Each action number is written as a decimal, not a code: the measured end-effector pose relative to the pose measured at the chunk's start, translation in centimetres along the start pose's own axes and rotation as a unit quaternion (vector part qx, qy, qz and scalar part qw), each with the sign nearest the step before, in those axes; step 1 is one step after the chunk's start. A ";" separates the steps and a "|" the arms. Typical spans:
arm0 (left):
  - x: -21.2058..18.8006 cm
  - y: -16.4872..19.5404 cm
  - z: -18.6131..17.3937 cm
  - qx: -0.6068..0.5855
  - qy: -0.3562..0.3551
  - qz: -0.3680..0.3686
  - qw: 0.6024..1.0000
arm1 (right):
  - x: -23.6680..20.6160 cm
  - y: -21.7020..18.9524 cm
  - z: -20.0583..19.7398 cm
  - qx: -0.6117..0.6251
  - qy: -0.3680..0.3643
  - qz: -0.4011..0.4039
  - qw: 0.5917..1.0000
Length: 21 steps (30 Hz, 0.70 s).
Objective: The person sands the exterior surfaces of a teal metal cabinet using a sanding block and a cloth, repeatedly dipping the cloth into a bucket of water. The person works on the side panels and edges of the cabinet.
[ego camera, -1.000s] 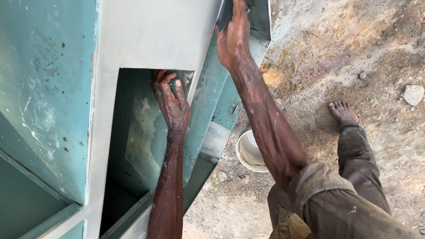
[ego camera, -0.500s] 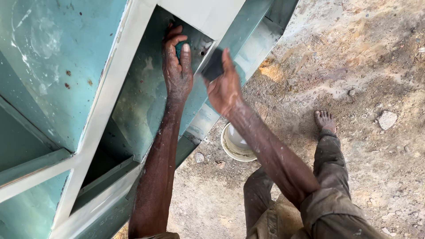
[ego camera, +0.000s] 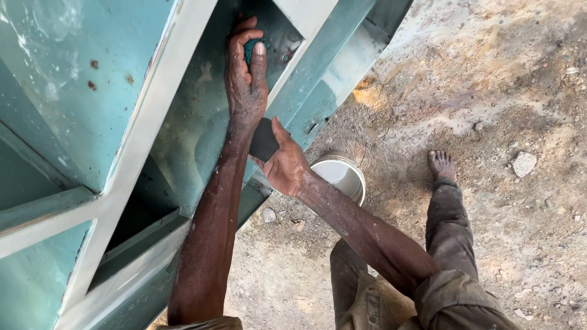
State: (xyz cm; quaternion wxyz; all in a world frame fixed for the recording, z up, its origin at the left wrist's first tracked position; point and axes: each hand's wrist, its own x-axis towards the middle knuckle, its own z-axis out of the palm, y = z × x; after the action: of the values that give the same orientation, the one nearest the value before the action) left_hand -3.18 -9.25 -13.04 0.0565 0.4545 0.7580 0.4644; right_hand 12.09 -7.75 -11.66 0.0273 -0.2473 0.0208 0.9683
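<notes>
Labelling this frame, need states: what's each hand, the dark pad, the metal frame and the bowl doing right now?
left hand: fingers curled on the panel inside the frame opening.
right hand: gripping the dark pad.
dark pad: held against the frame, beside the left wrist.
teal metal frame: wet, with rust spots.
metal bowl: upright on the ground; contents unclear.

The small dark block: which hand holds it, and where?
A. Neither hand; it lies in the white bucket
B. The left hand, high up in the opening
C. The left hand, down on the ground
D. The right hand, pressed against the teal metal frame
D: the right hand has its grip around the small dark block against the teal metal frame, while the left hand grips the opening's edge above.
</notes>
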 end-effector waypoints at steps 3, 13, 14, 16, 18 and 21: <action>0.2 1.0 -0.1 0.010 -0.015 -0.037 0.999 | 1.1 -5.0 -0.7 -0.011 0.008 -0.021 1.000; 0.7 2.5 0.0 0.053 -0.016 -0.070 0.996 | 6.8 -13.7 -2.8 -0.310 0.046 -0.363 0.877; 0.6 2.5 0.0 0.063 -0.017 -0.077 0.995 | 5.3 -10.3 -2.4 -0.463 0.049 -0.362 0.807; 0.4 2.4 -0.1 0.061 -0.020 -0.077 0.995 | 3.5 -8.2 -2.0 -0.478 0.082 -0.348 0.803; 0.1 2.1 -0.2 0.042 -0.010 -0.068 0.997 | 2.9 -8.2 -1.8 -0.358 0.144 -0.312 0.868; 0.3 2.0 0.0 0.041 -0.011 -0.058 0.997 | 4.9 -7.9 0.4 -0.384 0.129 -0.478 0.780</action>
State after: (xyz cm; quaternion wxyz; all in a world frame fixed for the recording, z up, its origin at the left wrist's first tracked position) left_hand -2.12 -8.69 -11.43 0.0729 0.4167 0.8008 0.4240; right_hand 8.07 0.38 -13.86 0.3862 -0.3382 -0.4698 0.7182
